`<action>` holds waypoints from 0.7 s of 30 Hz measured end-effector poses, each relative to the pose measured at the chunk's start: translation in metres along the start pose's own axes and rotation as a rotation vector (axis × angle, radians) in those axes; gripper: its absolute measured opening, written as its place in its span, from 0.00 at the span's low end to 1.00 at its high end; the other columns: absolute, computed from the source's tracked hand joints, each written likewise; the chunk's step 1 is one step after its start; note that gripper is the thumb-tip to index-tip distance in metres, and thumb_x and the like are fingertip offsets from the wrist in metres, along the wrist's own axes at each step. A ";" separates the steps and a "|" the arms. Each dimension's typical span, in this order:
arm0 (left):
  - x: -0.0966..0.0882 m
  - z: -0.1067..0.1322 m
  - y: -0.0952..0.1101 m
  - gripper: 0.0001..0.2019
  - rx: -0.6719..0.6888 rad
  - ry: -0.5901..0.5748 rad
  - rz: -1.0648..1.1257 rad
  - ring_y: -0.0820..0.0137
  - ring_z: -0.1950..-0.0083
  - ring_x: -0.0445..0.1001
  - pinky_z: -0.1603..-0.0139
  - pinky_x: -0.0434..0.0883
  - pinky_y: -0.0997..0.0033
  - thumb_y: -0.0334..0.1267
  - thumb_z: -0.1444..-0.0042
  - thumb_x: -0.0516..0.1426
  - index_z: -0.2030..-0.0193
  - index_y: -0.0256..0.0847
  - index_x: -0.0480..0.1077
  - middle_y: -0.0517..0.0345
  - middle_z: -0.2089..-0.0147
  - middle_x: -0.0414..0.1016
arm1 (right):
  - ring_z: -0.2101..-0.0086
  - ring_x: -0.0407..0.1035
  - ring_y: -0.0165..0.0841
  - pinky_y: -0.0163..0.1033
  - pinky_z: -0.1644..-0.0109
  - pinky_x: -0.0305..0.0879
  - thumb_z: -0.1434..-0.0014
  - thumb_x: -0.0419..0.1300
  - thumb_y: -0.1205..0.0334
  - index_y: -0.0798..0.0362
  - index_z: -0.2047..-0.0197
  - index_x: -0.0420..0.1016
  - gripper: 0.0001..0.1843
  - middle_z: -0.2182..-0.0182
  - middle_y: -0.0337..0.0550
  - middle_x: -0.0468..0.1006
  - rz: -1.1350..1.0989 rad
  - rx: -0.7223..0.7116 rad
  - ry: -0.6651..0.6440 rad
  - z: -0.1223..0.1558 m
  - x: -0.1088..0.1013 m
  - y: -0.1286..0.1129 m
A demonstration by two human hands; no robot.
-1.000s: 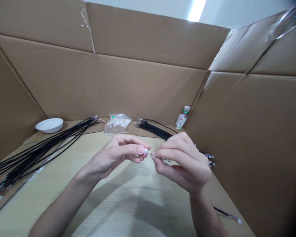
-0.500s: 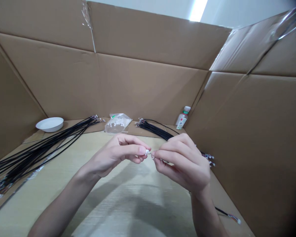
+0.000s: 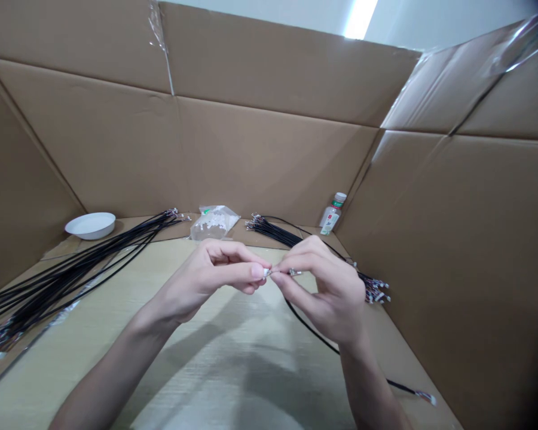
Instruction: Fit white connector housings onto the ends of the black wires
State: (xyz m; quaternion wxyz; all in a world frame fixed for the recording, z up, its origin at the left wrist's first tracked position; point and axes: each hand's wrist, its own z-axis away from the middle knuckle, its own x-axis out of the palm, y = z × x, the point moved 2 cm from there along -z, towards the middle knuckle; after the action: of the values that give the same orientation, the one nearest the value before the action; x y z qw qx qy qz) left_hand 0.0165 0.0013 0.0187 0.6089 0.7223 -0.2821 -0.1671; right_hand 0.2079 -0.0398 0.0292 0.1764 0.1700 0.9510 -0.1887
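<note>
Between the thumb and forefinger of my left hand (image 3: 224, 269) I pinch a small white connector housing (image 3: 266, 273). My right hand (image 3: 325, 286) is closed right beside it, its thumb and forefinger pinching a thin wire of a black cable (image 3: 311, 329). Short wire ends with small metal tips (image 3: 295, 272) show between the right fingers. The fingertips of both hands nearly touch, and whether the wire sits inside the housing I cannot tell. From under my right hand the cable runs down to the right, behind the wrist, to a white plug (image 3: 433, 400) with coloured wires.
On the left lies a bundle of black cables (image 3: 89, 263); another bundle (image 3: 278, 232) lies behind my right hand. At the back are a white bowl (image 3: 91, 227), a clear bag of white parts (image 3: 215, 223) and a bottle (image 3: 333, 214). Cardboard walls (image 3: 269, 161) surround the table (image 3: 130, 280).
My right hand has turned and shifted slightly left and up, so wire ends and the hanging cable now show. My left hand has barely moved, still pinching the housing.
</note>
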 end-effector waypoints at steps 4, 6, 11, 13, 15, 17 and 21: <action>0.000 0.003 0.004 0.02 0.188 0.166 -0.158 0.79 0.67 0.75 0.65 0.72 0.83 0.36 0.41 0.69 0.61 0.47 0.84 0.63 0.68 0.80 | 0.67 0.73 0.30 0.38 0.62 0.70 0.38 0.71 0.65 0.49 0.64 0.81 0.03 0.68 0.37 0.82 -0.327 0.387 0.042 0.004 0.003 0.011; 0.000 0.005 0.005 0.08 0.305 0.241 -0.276 0.78 0.65 0.76 0.66 0.72 0.83 0.33 0.41 0.68 0.55 0.49 0.82 0.64 0.66 0.80 | 0.67 0.72 0.30 0.37 0.62 0.69 0.39 0.72 0.62 0.48 0.65 0.82 0.04 0.69 0.37 0.81 -0.388 0.507 0.050 0.004 0.004 0.014; 0.004 0.009 0.009 0.14 0.551 0.190 -0.580 0.76 0.61 0.77 0.59 0.73 0.77 0.27 0.38 0.63 0.50 0.50 0.81 0.63 0.60 0.82 | 0.68 0.70 0.29 0.37 0.63 0.67 0.40 0.72 0.60 0.49 0.67 0.83 0.05 0.70 0.37 0.80 -0.420 0.579 0.002 0.003 0.004 0.014; 0.005 0.009 0.012 0.15 0.581 0.156 -0.656 0.76 0.63 0.76 0.60 0.72 0.75 0.25 0.39 0.62 0.50 0.49 0.81 0.63 0.63 0.81 | 0.68 0.70 0.30 0.38 0.62 0.67 0.39 0.72 0.60 0.49 0.67 0.83 0.06 0.70 0.38 0.80 -0.419 0.577 -0.014 0.003 0.004 0.013; 0.005 0.009 0.014 0.15 0.565 0.151 -0.675 0.75 0.63 0.75 0.61 0.71 0.74 0.25 0.38 0.62 0.50 0.48 0.81 0.63 0.64 0.80 | 0.68 0.71 0.30 0.38 0.62 0.67 0.40 0.72 0.59 0.49 0.67 0.83 0.06 0.70 0.38 0.81 -0.415 0.584 -0.019 0.003 0.003 0.013; 0.004 0.009 0.016 0.13 0.531 0.164 -0.657 0.73 0.63 0.76 0.61 0.71 0.73 0.27 0.38 0.62 0.51 0.46 0.82 0.61 0.63 0.81 | 0.68 0.72 0.30 0.37 0.63 0.68 0.40 0.72 0.59 0.50 0.67 0.83 0.06 0.70 0.39 0.82 -0.419 0.602 -0.008 0.002 0.003 0.015; 0.004 0.008 0.015 0.07 0.423 0.196 -0.556 0.71 0.62 0.76 0.60 0.72 0.72 0.31 0.37 0.63 0.56 0.46 0.83 0.59 0.63 0.81 | 0.71 0.71 0.29 0.35 0.67 0.69 0.40 0.72 0.59 0.52 0.67 0.83 0.06 0.72 0.39 0.81 -0.457 0.586 0.012 0.000 0.005 0.017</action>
State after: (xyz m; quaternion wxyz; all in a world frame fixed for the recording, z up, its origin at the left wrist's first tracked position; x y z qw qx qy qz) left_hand 0.0119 -0.0089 0.0325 0.4014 0.8939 -0.0435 -0.1945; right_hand 0.2103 -0.0244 0.0219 0.0681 -0.0022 0.8710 -0.4865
